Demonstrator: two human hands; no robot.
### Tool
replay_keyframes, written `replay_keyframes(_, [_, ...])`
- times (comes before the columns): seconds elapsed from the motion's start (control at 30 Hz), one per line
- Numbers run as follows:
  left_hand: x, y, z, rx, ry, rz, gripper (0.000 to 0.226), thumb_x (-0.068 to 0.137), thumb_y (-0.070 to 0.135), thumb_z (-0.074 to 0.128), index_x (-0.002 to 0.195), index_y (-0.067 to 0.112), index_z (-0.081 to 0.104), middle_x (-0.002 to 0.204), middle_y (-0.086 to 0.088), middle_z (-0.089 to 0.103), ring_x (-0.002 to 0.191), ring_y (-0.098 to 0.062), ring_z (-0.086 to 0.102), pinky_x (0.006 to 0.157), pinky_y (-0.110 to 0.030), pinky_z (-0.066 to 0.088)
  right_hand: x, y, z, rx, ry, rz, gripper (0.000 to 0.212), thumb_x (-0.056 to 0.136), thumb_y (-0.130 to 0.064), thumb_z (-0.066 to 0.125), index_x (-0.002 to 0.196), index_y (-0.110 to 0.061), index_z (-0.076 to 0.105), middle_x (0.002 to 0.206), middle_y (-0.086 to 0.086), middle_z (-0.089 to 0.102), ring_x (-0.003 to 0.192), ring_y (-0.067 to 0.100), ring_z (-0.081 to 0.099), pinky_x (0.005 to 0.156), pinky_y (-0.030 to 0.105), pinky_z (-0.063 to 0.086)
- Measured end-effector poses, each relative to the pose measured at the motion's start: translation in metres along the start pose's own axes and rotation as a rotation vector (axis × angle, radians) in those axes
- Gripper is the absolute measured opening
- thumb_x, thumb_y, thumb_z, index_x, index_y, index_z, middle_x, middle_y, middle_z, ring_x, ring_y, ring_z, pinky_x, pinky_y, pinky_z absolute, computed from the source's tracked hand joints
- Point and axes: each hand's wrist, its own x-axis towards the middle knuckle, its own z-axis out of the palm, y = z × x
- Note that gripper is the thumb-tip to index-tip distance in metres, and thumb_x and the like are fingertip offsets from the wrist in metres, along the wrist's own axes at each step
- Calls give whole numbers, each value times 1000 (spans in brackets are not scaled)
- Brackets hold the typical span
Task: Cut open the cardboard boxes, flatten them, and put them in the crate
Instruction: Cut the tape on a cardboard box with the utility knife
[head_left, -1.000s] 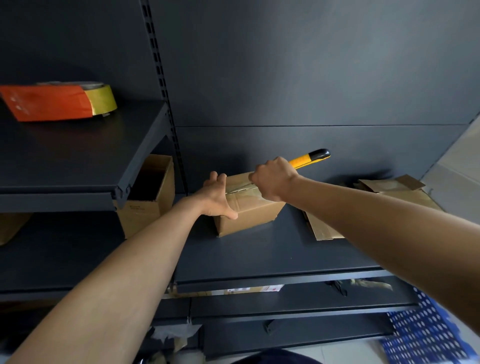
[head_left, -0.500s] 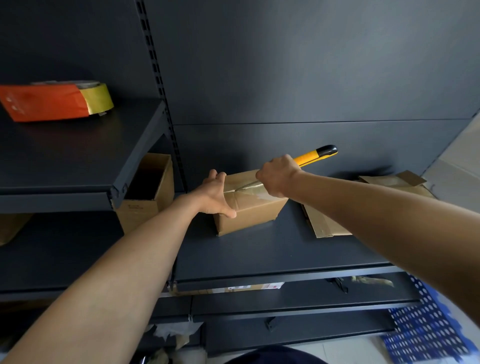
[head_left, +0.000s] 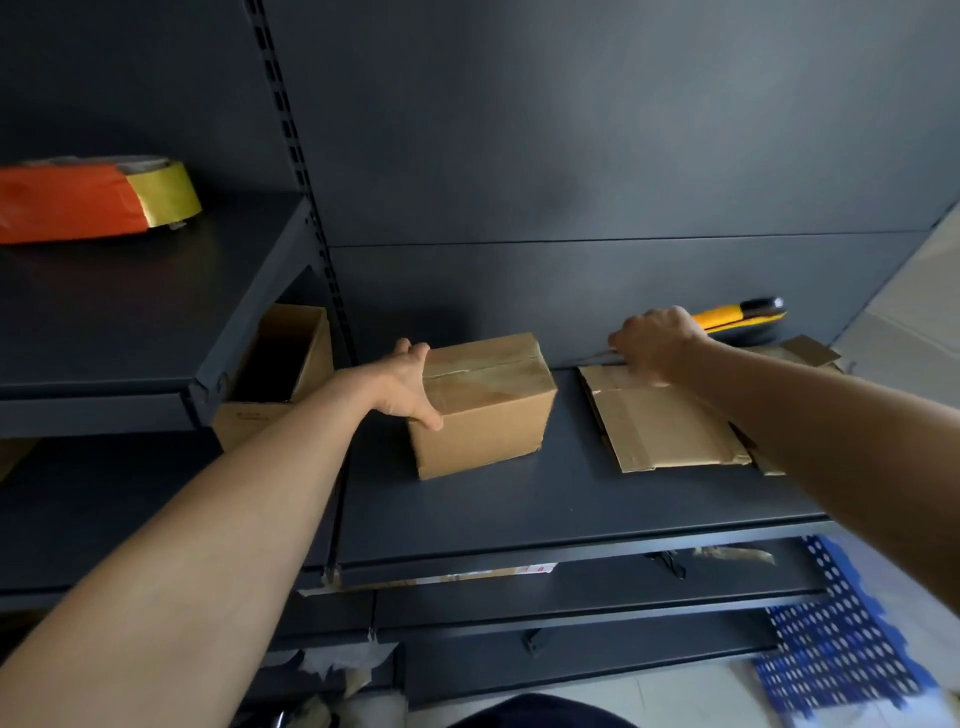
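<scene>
Box (head_left: 485, 402) against left hand (head_left: 404, 385), perhaps in grip

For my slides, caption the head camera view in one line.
Left hand steadies a taped cardboard box on the shelf; right hand holds a yellow knife.

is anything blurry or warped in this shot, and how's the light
Head view: dim overall; the right hand and its utility knife are motion-smeared, as is the blue crate at lower right; the cardboard box is fairly sharp; the wide lens bends the shelf upright.
</scene>
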Motion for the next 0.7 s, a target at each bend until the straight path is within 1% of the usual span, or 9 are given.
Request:
replay_keyframes(0.13, [0,2,-19,149,-131,-37,113,71,22,73,152,30,-6,157,8,-5,142,-25,21,106,-38,39,-12,23,14,114,-52,156,33,91,-16,45,120,-22,60,122,2,63,113,26,61,82,31,48])
replay_keyframes(0.2, [4,15,-18,131,-115,22,99,79,-3,60,151,38,5,157,13,-9,143,-25,20,103,-33,40,-5,11,11,366,-65,227,32,92,-15,43,119,-17,59,117,9,63,105,30,63,74,31,47])
replay_keyframes(0.27, [7,28,-12,92,39,92,88,82,-16,43,146,43,27,157,13,-3,143,-27,18,106,-35,37,6,-8,7,678,-121,262,28,93,-12,42,116,-10,58,97,12,65,80,29,67,60,27,48])
replay_keyframes(0.33, [8,38,-4,112,311,104,70,87,-10,42,140,36,43,154,2,13,137,-30,24,108,-43,34,17,-25,9,953,-166,251,17,95,-8,44,105,-6,57,76,8,61,56,21,60,49,29,49])
replay_keyframes(0.4, [6,46,0,103,527,-5,41,94,11,49,133,19,50,140,-10,29,124,-33,36,96,-43,43,22,-38,12,1233,-190,268,11,95,-9,46,88,-11,54,74,8,57,54,18,55,48,27,50])
replay_keyframes(0.43, [2,51,1,51,543,-100,41,94,28,53,132,12,48,135,-13,34,120,-33,41,89,-42,45,22,-43,11,1315,-203,266,14,94,-10,47,81,-14,52,75,8,57,54,17,55,46,25,50])
replay_keyframes(0.5, [-4,59,5,-12,392,-257,81,83,63,55,137,6,39,135,-16,40,120,-33,46,84,-39,46,22,-50,6,1394,-248,259,12,95,-11,47,83,-13,51,82,10,59,54,16,54,42,23,47])
replay_keyframes(0.57, [-8,67,14,-19,262,-244,105,72,78,53,143,4,30,139,-15,38,124,-31,44,84,-36,43,23,-57,-3,1485,-347,288,12,98,-13,43,93,-8,52,92,15,62,54,19,55,45,25,47])
replay_keyframes(0.7, [-10,68,15,-215,113,-17,96,83,49,66,152,11,12,154,-9,13,138,-27,29,106,-36,33,23,-62,-12,1670,-668,289,26,100,-14,34,91,0,54,83,17,63,63,23,59,55,29,49])
